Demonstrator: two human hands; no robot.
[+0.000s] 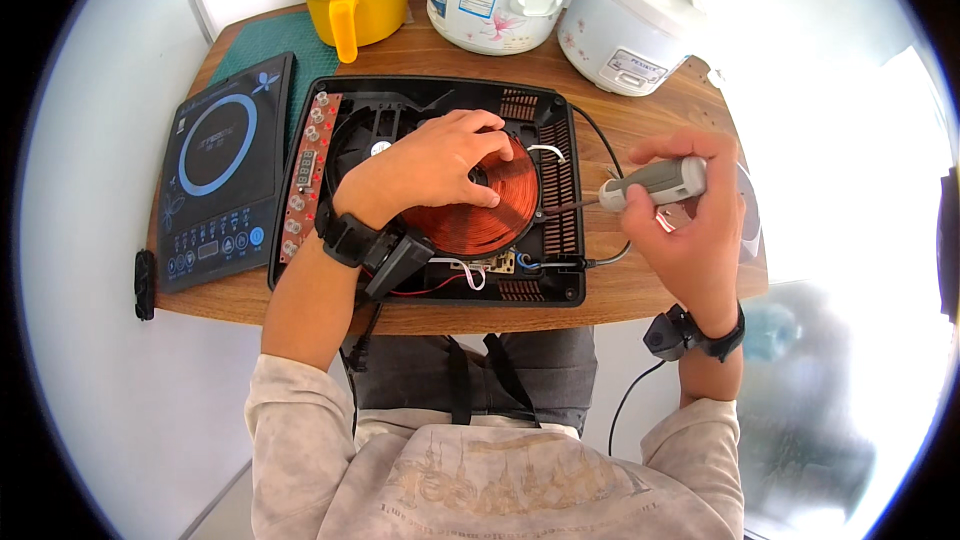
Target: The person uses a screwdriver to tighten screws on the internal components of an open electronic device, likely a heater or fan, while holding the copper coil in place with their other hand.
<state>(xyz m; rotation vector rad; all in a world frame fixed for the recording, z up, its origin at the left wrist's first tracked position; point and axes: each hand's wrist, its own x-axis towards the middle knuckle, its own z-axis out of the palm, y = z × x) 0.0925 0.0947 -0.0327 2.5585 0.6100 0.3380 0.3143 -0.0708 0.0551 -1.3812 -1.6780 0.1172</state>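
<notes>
An opened induction cooker base, a black plastic shell (570, 285), lies in front of me on the wooden table. Inside it sits a round copper coil (515, 180). My left hand (425, 165) rests over the coil, thumb and fingers apart, the fingertips near its centre. My right hand (705, 230) grips a grey-and-white screwdriver (655, 183) by its handle. Its shaft points left, and the tip meets the coil's right edge by a small screw. A red circuit board (303, 180) with a display runs along the shell's left side. My left hand and wrist hide part of the coil.
The cooker's black glass top panel (215, 165) lies at the left, partly over a green mat (265, 38). A yellow pot (360, 10) and two white rice cookers (505, 0) stand at the back. A power cord (612, 145) loops beside the shell's right side.
</notes>
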